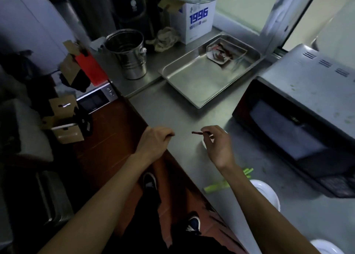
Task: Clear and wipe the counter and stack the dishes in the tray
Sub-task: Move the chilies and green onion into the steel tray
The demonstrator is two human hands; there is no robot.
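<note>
My right hand (218,145) hovers over the steel counter (172,109) and pinches a small reddish-brown scrap (196,132) between thumb and fingers. Under that hand, a white dish (204,144) is mostly hidden. My left hand (154,142) is at the counter's front edge with its fingers curled; I cannot tell if it holds anything. The steel tray (194,79) lies at the back with a small clear container of wrappers (223,53) in its far corner. A white bowl (266,193) and another white dish (326,247) sit near my right forearm. Green strips (217,186) lie on the counter.
A microwave (299,107) fills the right side. A metal bucket (128,52), a crumpled cloth (166,38) and a white box marked 1996 (197,21) stand at the back. Cardboard boxes (65,119) are piled on the left, beyond the red floor.
</note>
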